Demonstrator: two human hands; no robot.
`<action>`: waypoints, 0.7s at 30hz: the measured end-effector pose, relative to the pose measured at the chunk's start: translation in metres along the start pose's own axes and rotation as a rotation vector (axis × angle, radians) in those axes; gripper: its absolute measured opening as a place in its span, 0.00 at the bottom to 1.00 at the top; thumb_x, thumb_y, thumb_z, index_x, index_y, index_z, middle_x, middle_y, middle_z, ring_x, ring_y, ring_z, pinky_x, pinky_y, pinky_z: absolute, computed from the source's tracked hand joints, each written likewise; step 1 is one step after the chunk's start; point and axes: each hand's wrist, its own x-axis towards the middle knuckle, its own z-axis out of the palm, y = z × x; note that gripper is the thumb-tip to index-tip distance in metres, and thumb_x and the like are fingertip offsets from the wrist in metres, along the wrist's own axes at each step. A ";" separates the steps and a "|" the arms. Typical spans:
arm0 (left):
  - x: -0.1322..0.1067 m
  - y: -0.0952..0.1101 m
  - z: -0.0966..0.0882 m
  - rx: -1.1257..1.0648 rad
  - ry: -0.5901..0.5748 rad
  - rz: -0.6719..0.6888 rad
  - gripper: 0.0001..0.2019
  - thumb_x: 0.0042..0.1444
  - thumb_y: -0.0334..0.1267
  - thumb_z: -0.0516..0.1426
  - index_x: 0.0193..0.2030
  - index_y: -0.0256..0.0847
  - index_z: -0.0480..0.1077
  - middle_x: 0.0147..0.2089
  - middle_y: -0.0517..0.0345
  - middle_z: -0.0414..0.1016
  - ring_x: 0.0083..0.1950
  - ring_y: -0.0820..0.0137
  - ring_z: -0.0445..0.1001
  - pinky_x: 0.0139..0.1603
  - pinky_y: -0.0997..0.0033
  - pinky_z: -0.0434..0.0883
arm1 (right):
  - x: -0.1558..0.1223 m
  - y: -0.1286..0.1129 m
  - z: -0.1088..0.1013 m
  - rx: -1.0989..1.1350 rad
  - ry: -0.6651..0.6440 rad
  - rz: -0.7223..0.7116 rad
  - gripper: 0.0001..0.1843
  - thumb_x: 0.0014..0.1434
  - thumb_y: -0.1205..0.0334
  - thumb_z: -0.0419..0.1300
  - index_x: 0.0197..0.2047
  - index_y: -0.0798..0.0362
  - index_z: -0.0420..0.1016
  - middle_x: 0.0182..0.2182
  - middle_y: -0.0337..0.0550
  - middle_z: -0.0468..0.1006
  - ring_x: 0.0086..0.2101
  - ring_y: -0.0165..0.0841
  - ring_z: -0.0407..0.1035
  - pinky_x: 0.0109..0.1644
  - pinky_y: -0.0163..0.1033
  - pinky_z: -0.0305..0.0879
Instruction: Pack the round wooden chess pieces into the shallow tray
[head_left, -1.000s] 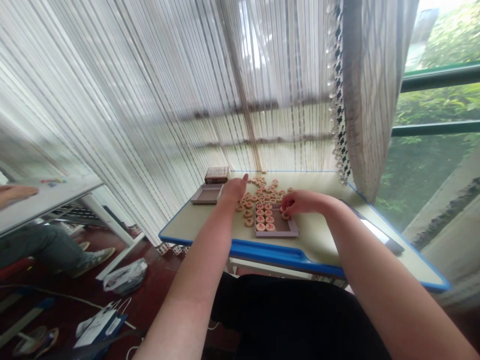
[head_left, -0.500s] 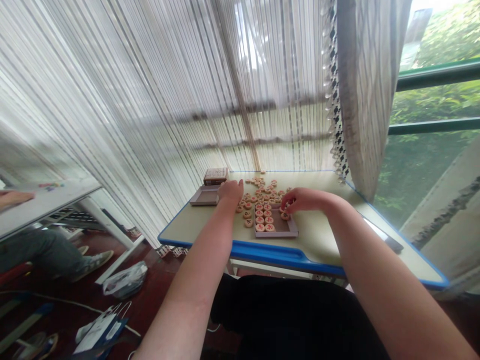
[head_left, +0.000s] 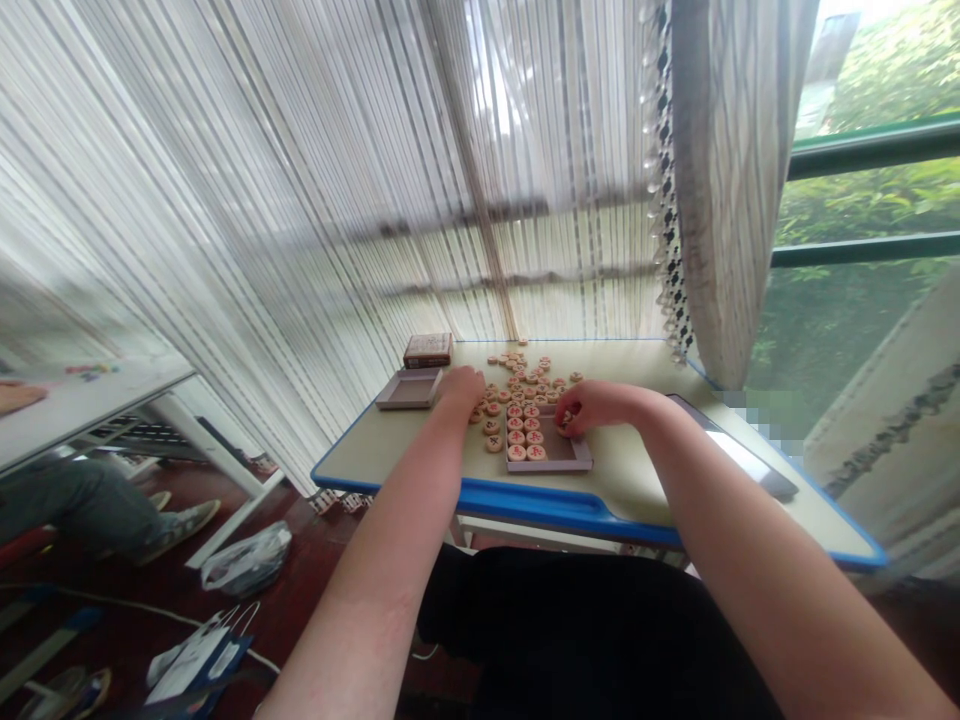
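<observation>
In the head view, a shallow grey box tray (head_left: pixel 551 465) on the table holds two columns of round wooden Chinese chess pieces (head_left: pixel 516 438) with red characters along its left side. My right hand (head_left: pixel 592 404) reaches into the tray's right part, its fingers closed around one chess piece (head_left: pixel 563 427) at that side. Beside the left edge of the heap of loose chess pieces (head_left: pixel 531 380) lies my left hand (head_left: pixel 460 386); its fingers are mostly hidden behind the back of the hand, and I cannot see whether they hold anything.
A second shallow tray (head_left: pixel 394 392) and a printed box (head_left: pixel 428 349) are at the table's far left. A flat dark device (head_left: pixel 750 460) lies on the right. The table (head_left: pixel 412 455) has a blue edge. Another person's hand (head_left: pixel 21 396) rests on a neighbouring table; bags (head_left: pixel 247 560) are on the floor.
My right hand has lowered slightly, its fingers now closed over the piece in the tray's right part. My left hand stays by the heap. The whole view has shifted a little.
</observation>
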 end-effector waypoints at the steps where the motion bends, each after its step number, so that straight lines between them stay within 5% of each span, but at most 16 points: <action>1: 0.000 0.000 0.000 0.003 -0.004 0.003 0.21 0.58 0.44 0.42 0.43 0.35 0.72 0.45 0.40 0.74 0.49 0.60 0.70 0.48 0.65 0.65 | 0.000 0.000 0.000 0.001 -0.006 0.002 0.16 0.42 0.58 0.61 0.37 0.48 0.77 0.30 0.39 0.76 0.32 0.34 0.68 0.33 0.35 0.60; 12: -0.002 0.002 -0.001 -0.046 -0.017 0.037 0.21 0.56 0.47 0.45 0.43 0.36 0.72 0.46 0.42 0.73 0.48 0.61 0.71 0.46 0.67 0.66 | -0.003 -0.006 -0.003 0.003 0.065 0.077 0.21 0.42 0.54 0.62 0.41 0.48 0.75 0.34 0.42 0.76 0.33 0.35 0.68 0.33 0.35 0.59; 16: 0.001 -0.001 0.004 -0.107 0.028 0.068 0.17 0.54 0.44 0.48 0.40 0.38 0.73 0.42 0.44 0.75 0.45 0.62 0.72 0.44 0.68 0.67 | 0.005 0.007 -0.005 0.036 0.297 0.186 0.20 0.50 0.53 0.56 0.46 0.49 0.72 0.38 0.44 0.75 0.33 0.33 0.68 0.34 0.34 0.60; 21: 0.008 -0.005 0.009 -0.230 0.048 0.097 0.13 0.49 0.33 0.52 0.38 0.40 0.74 0.40 0.49 0.77 0.43 0.65 0.73 0.43 0.71 0.67 | 0.010 0.047 -0.010 -0.141 0.540 0.528 0.24 0.50 0.68 0.54 0.52 0.56 0.66 0.46 0.57 0.70 0.40 0.41 0.68 0.37 0.38 0.61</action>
